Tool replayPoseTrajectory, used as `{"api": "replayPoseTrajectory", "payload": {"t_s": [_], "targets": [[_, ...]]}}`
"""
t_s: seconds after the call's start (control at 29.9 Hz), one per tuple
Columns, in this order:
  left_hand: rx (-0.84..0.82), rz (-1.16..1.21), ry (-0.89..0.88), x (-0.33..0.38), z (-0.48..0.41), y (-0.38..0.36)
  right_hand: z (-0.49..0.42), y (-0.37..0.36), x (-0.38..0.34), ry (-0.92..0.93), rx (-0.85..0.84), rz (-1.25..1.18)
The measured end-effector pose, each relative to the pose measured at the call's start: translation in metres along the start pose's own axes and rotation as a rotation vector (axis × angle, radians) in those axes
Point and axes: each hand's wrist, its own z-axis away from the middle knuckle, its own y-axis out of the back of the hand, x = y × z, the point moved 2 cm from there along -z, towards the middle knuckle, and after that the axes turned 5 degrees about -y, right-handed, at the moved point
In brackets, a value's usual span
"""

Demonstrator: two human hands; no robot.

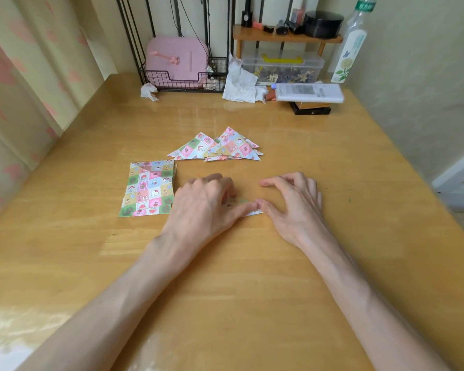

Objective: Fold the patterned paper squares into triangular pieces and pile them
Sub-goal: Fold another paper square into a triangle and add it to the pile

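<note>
Grip of the left hand (202, 202): fingers curled down over a folded piece (250, 211) of patterned paper, pressing it flat on the worktop (319, 162), thumb stretched along its near edge. Most of the piece is hidden under this hand, and only its right corner shows. Grip of the right hand (292, 200): holding nothing, fingers loosely arched with their tips on the worktop, thumb tip pressing on the exposed corner, touching the left thumb.

Head view, other task items: a stack of squares (148, 188) lies flat just left of the left hand, edges slightly offset. A pile of triangles (225, 147) lies beyond the hands, near the middle of the worktop, overlapping loosely, apart from the stack.

Head view, back edge: a wire basket (182, 81) holds a pink case (176, 58), with a crumpled tissue (149, 92) beside it. To the right are a white crumpled sheet (240, 83), a clear plastic box (281, 66) under a small wooden shelf (287, 37), a flat white box (308, 92) and a tall bottle (351, 46). A curtain (24, 76) hangs on the left.
</note>
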Motion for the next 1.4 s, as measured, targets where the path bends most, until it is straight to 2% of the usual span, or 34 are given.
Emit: {"api": "replayPoseTrajectory", "payload": {"t_s": [0.17, 0.3, 0.43, 0.54, 0.9, 1.24, 1.4], "targets": [[0.030, 0.128, -0.039, 0.000, -0.002, -0.006, 0.001, 0.000, 0.000, -0.001, -0.006, -0.005], [-0.055, 0.177, -0.088, 0.001, -0.003, -0.013, 0.001, 0.001, 0.000, -0.001, -0.004, -0.009], [-0.084, 0.248, -0.058, -0.004, -0.003, -0.015, 0.001, 0.001, 0.000, -0.001, -0.004, -0.017], [-0.164, 0.281, -0.042, -0.009, -0.005, -0.013, 0.001, 0.002, 0.000, 0.000, -0.009, -0.019], [-0.163, 0.240, -0.046, -0.009, -0.005, -0.010, 0.001, 0.002, -0.003, -0.012, -0.029, -0.001], [-0.235, 0.198, -0.080, -0.024, -0.004, 0.007, -0.002, -0.001, -0.008, -0.080, -0.036, -0.032], [-0.288, 0.195, -0.101, -0.028, -0.005, 0.010, 0.000, -0.003, -0.014, -0.061, -0.026, 0.028]]}}
